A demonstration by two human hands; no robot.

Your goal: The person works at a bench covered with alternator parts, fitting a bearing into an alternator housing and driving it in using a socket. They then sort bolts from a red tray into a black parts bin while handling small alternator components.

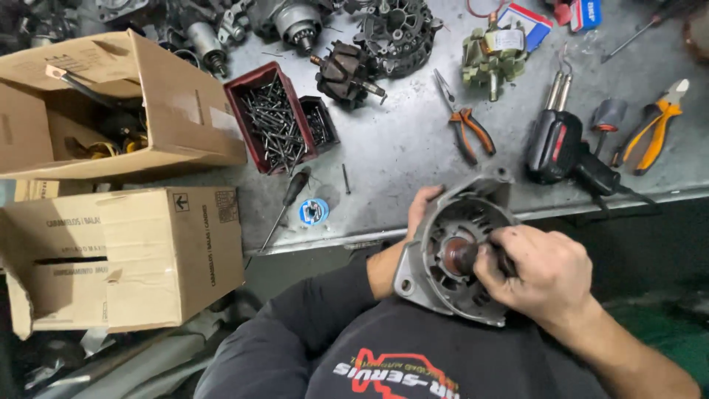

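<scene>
I hold a grey metal alternator housing [443, 284] against my chest, just off the front edge of the workbench. My left hand [421, 210] grips it from behind, with only the fingers showing over its rim. My right hand [543, 277] is closed around a dark tool handle [467, 256] whose tip goes into the middle of the housing. A copper-coloured ring shows inside the housing beside the tool.
On the grey metal bench [399, 148] lie a red tray of nails [269, 118], a rotor [346, 74], orange-handled pliers [465, 125], a black soldering gun [565, 148], orange cutters [653, 129] and a screwdriver [284, 203]. Two cardboard boxes [125, 251] stand at the left.
</scene>
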